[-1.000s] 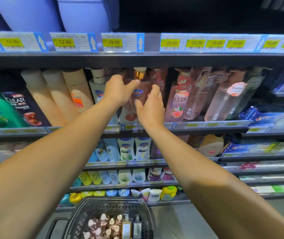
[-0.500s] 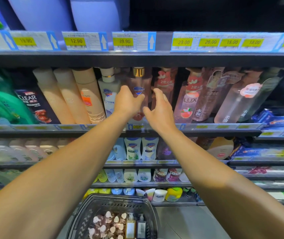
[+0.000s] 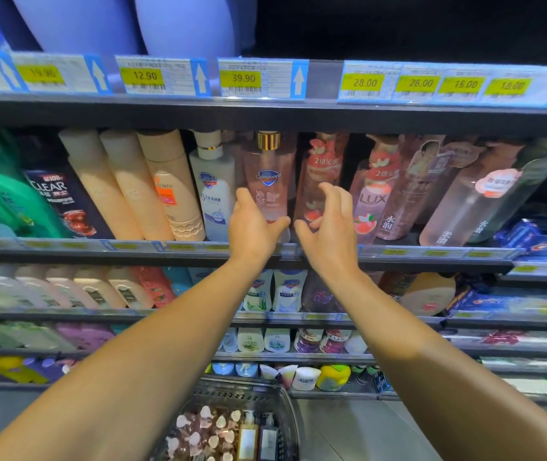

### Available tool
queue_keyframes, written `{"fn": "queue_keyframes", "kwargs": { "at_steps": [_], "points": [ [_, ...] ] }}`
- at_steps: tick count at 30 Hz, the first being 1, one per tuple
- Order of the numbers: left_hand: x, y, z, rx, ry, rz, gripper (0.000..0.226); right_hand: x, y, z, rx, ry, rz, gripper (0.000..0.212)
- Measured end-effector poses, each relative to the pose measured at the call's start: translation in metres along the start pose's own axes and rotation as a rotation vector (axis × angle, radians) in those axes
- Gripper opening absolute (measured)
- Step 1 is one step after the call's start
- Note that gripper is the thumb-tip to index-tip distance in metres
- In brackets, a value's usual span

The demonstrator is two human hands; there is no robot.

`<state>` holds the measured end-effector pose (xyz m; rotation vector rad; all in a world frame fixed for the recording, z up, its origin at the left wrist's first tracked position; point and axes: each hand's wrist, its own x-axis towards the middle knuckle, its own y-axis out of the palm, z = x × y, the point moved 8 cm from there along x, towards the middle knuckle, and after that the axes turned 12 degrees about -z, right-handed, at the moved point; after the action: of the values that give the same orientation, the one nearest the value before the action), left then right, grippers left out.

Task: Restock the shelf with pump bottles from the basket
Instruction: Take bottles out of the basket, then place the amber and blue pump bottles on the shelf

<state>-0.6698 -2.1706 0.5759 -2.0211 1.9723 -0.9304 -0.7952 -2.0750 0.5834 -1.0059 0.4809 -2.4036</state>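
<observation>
You are reaching both hands to the shelf edge [image 3: 199, 252]: your left hand [image 3: 252, 227] and right hand [image 3: 328, 229] are hanging loose-fingered, gripping nothing, flanking the clear pink gold-collared pump bottle [image 3: 267, 181] standing there; more are lying in the dark mesh basket [image 3: 285, 404] below.

Both bare forearms reach up and forward, converging toward the middle. The left hand [image 3: 254, 224] is raised with fingers loosely spread, thumb pointing inward to the right. The right hand [image 3: 330, 224] mirrors it just beside, fingers relaxed and slightly bent, thumb toward the left one; neither holds anything
</observation>
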Motion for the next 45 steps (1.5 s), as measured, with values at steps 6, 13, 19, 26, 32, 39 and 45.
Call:
{"fn": "queue_keyframes", "kwargs": {
  "at_steps": [6,13,19,26,32,39,45],
  "points": [
    [0.006,0.003,0.002,0.057,0.001,-0.034,0.051,0.025,-0.009,0.011,0.006,-0.023,-0.098,0.054],
    [0.012,0.006,0.005,0.093,0.004,0.002,0.053,0.017,-0.002,0.002,-0.006,-0.027,-0.081,0.058],
    [0.012,0.006,0.003,0.116,0.038,0.051,0.051,-0.009,0.037,-0.015,0.009,0.057,0.172,0.053],
    [0.019,-0.001,0.008,0.081,0.064,0.103,0.035,-0.013,0.045,-0.017,0.017,0.087,0.198,0.051],
    [0.018,-0.002,0.008,0.07,0.094,0.112,0.034,-0.016,0.047,-0.014,-0.008,0.079,0.196,0.048],
    [0.012,-0.004,0.011,0.039,0.066,0.166,0.031,-0.02,0.043,-0.007,-0.07,0.077,0.272,0.051],
    [-0.029,-0.034,0.018,0.043,0.296,0.218,0.058,-0.063,0.015,0.007,-0.137,-0.006,0.21,0.054]
  ]
}}
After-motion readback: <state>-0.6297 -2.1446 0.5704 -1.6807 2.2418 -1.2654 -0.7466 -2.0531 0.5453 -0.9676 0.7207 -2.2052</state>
